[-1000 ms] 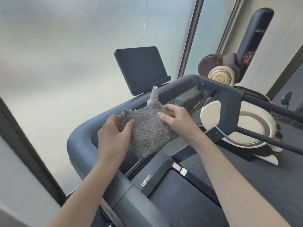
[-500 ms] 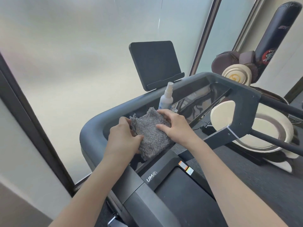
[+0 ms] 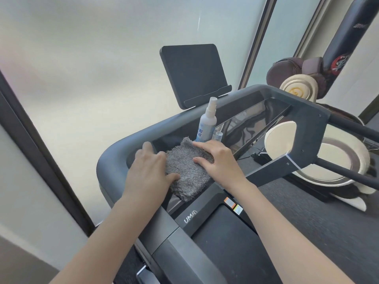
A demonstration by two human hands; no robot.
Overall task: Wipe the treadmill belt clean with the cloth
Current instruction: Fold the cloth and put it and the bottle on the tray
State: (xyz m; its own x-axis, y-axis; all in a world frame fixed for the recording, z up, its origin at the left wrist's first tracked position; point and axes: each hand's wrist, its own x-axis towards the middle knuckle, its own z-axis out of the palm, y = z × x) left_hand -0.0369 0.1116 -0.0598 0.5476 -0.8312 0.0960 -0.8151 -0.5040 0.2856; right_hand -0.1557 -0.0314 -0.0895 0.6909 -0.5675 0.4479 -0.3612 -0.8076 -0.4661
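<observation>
A grey fluffy cloth (image 3: 187,173) lies folded on the treadmill's glossy console (image 3: 246,128), between my two hands. My left hand (image 3: 148,169) holds its left edge with the thumb over the cloth's front. My right hand (image 3: 219,160) rests on the right side, fingers laid over the top fold. The black treadmill belt (image 3: 231,249) runs below the console at the lower middle, under my forearms. The hood in front of the belt bears white letters.
A white spray bottle (image 3: 207,121) stands on the console just behind the cloth. A dark tablet screen (image 3: 192,72) rises behind it. The grey handrail frame (image 3: 307,128) surrounds the console. A punching bag (image 3: 346,37) and a cream exercise machine (image 3: 336,160) stand to the right.
The cloth went from spread and lifted between my hands to folded smaller and lowered onto the console. The spray bottle behind it is uncovered. The camera moved nearer.
</observation>
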